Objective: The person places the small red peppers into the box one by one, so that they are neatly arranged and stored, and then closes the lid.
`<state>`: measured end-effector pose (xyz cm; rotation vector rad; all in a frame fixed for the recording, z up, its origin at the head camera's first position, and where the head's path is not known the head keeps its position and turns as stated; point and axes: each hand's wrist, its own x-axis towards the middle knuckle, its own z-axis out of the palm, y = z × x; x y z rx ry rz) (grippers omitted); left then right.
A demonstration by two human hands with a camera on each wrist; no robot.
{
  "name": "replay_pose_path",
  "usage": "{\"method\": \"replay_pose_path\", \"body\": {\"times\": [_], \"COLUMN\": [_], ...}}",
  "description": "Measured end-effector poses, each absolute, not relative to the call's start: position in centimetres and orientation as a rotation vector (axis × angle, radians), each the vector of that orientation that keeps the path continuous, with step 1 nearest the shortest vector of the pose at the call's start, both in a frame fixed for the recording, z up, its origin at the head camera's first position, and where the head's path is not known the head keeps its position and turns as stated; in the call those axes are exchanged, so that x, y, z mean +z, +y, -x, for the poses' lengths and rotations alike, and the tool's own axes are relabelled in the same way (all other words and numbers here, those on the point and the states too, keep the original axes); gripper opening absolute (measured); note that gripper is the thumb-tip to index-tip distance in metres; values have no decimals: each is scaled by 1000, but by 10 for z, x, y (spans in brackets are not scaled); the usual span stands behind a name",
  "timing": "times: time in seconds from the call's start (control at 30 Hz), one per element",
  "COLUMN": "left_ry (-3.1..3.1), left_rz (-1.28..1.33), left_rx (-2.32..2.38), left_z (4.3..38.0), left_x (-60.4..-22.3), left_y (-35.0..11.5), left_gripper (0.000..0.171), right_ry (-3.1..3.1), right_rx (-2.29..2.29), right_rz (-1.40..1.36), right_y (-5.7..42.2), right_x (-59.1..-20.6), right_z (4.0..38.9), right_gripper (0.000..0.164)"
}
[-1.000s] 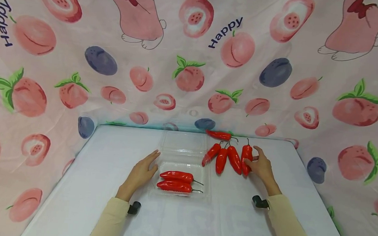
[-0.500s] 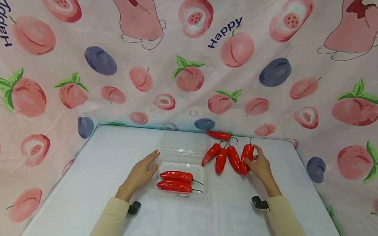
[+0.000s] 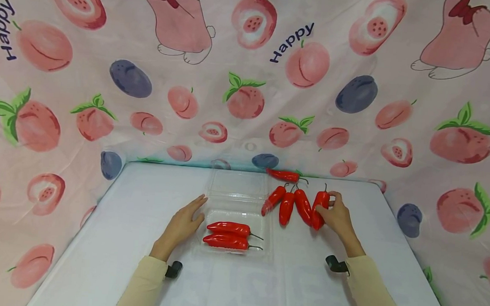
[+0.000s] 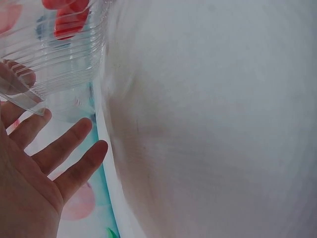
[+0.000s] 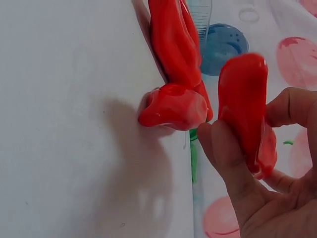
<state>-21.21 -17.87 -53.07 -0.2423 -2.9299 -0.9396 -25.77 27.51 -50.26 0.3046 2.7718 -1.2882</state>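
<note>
My right hand (image 3: 338, 215) pinches a red chili pepper (image 3: 319, 209) between thumb and fingers, at the right end of a row of loose peppers. In the right wrist view this pepper (image 5: 242, 94) stands between the thumb and the curled fingers. A clear plastic box (image 3: 262, 219), lid folded back, holds two red chili peppers (image 3: 227, 241) side by side, stems to the right. My left hand (image 3: 183, 222) lies along the box's left side with its fingers extended. In the left wrist view its thumb is at the clear rim (image 4: 34, 106), partly seen through the plastic.
Three loose chili peppers (image 3: 286, 208) fan out between the box and my right hand. Another pepper (image 3: 285, 175) lies crosswise at the table's back edge. The flat transparent lid (image 3: 239, 183) extends behind the box. A fruit-printed cloth (image 3: 247, 120) hangs behind the white table (image 3: 141, 203).
The pepper in my right hand has shifted slightly, its stem end moving a little to the right. The left hand and the box have stayed put.
</note>
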Motion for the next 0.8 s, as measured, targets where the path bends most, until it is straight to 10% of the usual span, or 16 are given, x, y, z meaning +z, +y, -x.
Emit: {"method": "replay_pose_path", "body": {"times": [0.8], "left_ry": [-2905], "left_rz": [281], "left_rx": [-937], "left_z": [214], "left_x": [-534], "left_y": [-181], "left_gripper": [53], "right_ry": [2930], "right_rx": [-1311], "right_rz": [13], "right_y": [267], "right_x": [-499], "right_z": [249], "right_gripper": [48]}}
